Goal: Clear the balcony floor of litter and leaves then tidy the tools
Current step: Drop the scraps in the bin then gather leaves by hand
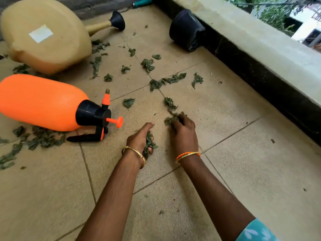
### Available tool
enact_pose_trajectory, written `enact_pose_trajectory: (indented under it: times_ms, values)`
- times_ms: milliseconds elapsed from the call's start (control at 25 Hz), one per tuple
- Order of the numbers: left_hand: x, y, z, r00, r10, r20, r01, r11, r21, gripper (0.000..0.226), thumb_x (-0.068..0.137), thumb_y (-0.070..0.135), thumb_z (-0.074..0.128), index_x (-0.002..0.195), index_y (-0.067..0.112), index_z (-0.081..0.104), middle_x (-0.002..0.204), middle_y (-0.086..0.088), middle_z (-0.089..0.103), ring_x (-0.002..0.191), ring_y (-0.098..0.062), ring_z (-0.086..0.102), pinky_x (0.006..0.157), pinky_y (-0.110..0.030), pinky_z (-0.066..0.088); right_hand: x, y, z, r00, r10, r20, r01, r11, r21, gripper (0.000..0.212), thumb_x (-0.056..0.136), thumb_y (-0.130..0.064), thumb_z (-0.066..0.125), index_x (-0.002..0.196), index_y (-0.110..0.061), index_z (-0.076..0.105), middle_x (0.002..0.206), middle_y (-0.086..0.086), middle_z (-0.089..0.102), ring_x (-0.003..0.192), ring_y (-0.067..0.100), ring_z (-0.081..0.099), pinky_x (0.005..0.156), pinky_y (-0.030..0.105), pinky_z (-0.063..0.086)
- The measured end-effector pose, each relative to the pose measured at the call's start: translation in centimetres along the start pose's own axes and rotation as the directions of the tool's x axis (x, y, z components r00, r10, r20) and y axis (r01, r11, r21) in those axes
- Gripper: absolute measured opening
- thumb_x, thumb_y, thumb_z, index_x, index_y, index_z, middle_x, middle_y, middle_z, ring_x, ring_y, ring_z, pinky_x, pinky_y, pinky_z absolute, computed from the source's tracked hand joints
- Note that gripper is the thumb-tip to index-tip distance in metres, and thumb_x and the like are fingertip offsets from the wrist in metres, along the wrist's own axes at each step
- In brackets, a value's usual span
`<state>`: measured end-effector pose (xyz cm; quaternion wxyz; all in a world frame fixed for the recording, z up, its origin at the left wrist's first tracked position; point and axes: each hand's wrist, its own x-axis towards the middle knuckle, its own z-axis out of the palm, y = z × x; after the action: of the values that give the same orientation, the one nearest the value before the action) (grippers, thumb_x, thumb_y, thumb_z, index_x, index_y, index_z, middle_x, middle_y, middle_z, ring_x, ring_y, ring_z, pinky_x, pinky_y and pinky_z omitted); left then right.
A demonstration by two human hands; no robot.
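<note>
Green leaves: wilted scraps (170,80) lie scattered over the balcony floor, thickest beside the sprayer and around the tile joints ahead of the hands.
Left hand: the left hand (140,139) is palm-up, its grip curled round a small wad of leaves (149,143); a gold bangle sits on the wrist.
Right hand: the right hand (184,132) is palm-down on the floor, its grip narrow, fingers bent over a clump of leaves (171,119) at their tips; whether the clump is lifted I cannot tell.
Floor: beige square tiles (251,167) with thin dark joints, dotted with small leaf crumbs.
Room edge: a low parapet wall (260,40) with a black base runs along the right; trees and a building show beyond it.
Sprayer: an orange pressure sprayer (43,103) with a black head lies on its side at left, leaves under and beside it.
Watering can: a tan watering can (46,35) lies tipped over behind the sprayer, its black rose pointing right.
Pot: a black pot (186,29) lies on its side against the parapet's base; its contents are not visible.
</note>
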<state>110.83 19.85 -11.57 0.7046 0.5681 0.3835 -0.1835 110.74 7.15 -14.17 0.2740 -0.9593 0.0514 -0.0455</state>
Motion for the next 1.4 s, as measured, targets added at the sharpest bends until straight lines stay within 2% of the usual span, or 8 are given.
enact_pose_trajectory:
  times_ms: [240, 360, 480, 720, 880, 1120, 1200, 1400]
  values:
    - [-0.7, -0.2, 0.6, 1.0, -0.011, 0.016, 0.011, 0.999, -0.032, 0.009, 0.086, 0.015, 0.065, 0.079, 0.012, 0.06, 0.073, -0.006, 0.068, 0.049, -0.012, 0.052, 0.032, -0.012, 0.03, 0.5, 1.1, -1.9, 0.997, 0.024, -0.077, -0.005, 0.972, 0.236, 0.021, 0.082, -0.002, 0.064, 0.1, -0.01, 0.073, 0.101, 0.008, 0.07, 0.095, 0.02, 0.063, 0.084, 0.019, 0.043]
    - [-0.8, -0.4, 1.4, 0.997, 0.048, 0.058, -0.046, 0.998, -0.04, 0.009, 0.091, 0.015, 0.06, 0.084, 0.011, 0.064, 0.073, -0.009, 0.069, 0.056, -0.016, 0.059, 0.032, -0.012, 0.031, 0.0, 0.3, -4.0, 0.98, 0.185, 0.068, -0.188, 0.777, 0.601, 0.011, 0.075, -0.007, 0.075, 0.085, -0.013, 0.074, 0.08, 0.0, 0.072, 0.069, 0.002, 0.064, 0.066, 0.014, 0.05]
    - [-1.1, -0.7, 2.4, 0.985, 0.066, 0.159, -0.058, 0.997, -0.052, 0.025, 0.093, 0.034, 0.057, 0.094, 0.011, 0.068, 0.074, -0.005, 0.064, 0.053, -0.014, 0.054, 0.033, -0.013, 0.031, -1.1, -1.1, -4.2, 0.955, 0.223, 0.194, -0.293, 0.625, 0.724, 0.024, 0.072, -0.006, 0.078, 0.087, -0.016, 0.062, 0.075, 0.006, 0.069, 0.069, 0.013, 0.068, 0.062, 0.024, 0.056]
    - [-1.0, -0.5, 2.8, 0.98, -0.016, 0.198, 0.033, 0.996, -0.082, 0.016, 0.087, 0.025, 0.064, 0.087, 0.009, 0.062, 0.074, -0.005, 0.058, 0.04, -0.009, 0.052, 0.032, -0.012, 0.034, -1.0, -0.9, -3.0, 0.989, 0.103, 0.104, -0.138, 0.891, 0.432, 0.007, 0.08, -0.023, 0.071, 0.077, -0.018, 0.067, 0.09, -0.001, 0.063, 0.101, 0.018, 0.053, 0.08, 0.029, 0.044]
    - [-0.6, 0.4, 2.1, 0.976, -0.029, 0.218, 0.067, 0.983, -0.169, 0.018, 0.091, 0.018, 0.055, 0.076, 0.008, 0.056, 0.062, -0.002, 0.058, 0.039, -0.01, 0.054, 0.029, -0.01, 0.03, 1.9, 0.1, -4.3, 0.992, 0.072, 0.103, -0.111, 0.882, 0.457, 0.02, 0.089, -0.028, 0.06, 0.105, -0.017, 0.067, 0.112, -0.001, 0.054, 0.11, 0.016, 0.049, 0.094, 0.041, 0.046]
    - [-0.4, 1.6, 1.3, 0.99, -0.054, 0.128, 0.078, 0.978, -0.191, 0.031, 0.088, 0.031, 0.059, 0.063, 0.015, 0.052, 0.05, 0.003, 0.051, 0.033, -0.011, 0.045, 0.044, -0.018, 0.041, 8.1, -0.4, -2.1, 0.893, -0.213, 0.396, 0.237, 0.971, -0.011, 0.073, 0.08, 0.001, 0.057, 0.145, -0.018, 0.03, 0.155, 0.01, 0.01, 0.142, 0.032, 0.009, 0.113, 0.047, 0.023]
    - [-0.5, 1.8, 1.4, 0.989, -0.096, 0.114, 0.122, 0.961, -0.249, 0.035, 0.09, 0.031, 0.056, 0.062, 0.012, 0.048, 0.052, 0.0, 0.047, 0.032, -0.011, 0.041, 0.052, -0.024, 0.045, 8.1, 0.2, -0.8, 0.882, -0.277, 0.382, 0.335, 0.938, -0.093, 0.063, 0.086, 0.001, 0.052, 0.144, -0.011, 0.031, 0.155, 0.013, 0.014, 0.142, 0.032, 0.016, 0.114, 0.041, 0.025]
    - [-0.2, 2.0, 1.0, 0.975, -0.149, 0.166, 0.187, 0.951, -0.247, 0.034, 0.095, 0.029, 0.039, 0.066, 0.011, 0.042, 0.055, -0.001, 0.045, 0.028, -0.009, 0.035, 0.032, -0.007, 0.027, 5.5, 2.1, -1.0, 0.917, -0.386, 0.102, 0.393, 0.917, -0.064, 0.029, 0.094, -0.004, 0.047, 0.119, 0.0, 0.061, 0.132, 0.015, 0.054, 0.122, 0.028, 0.05, 0.099, 0.034, 0.043]
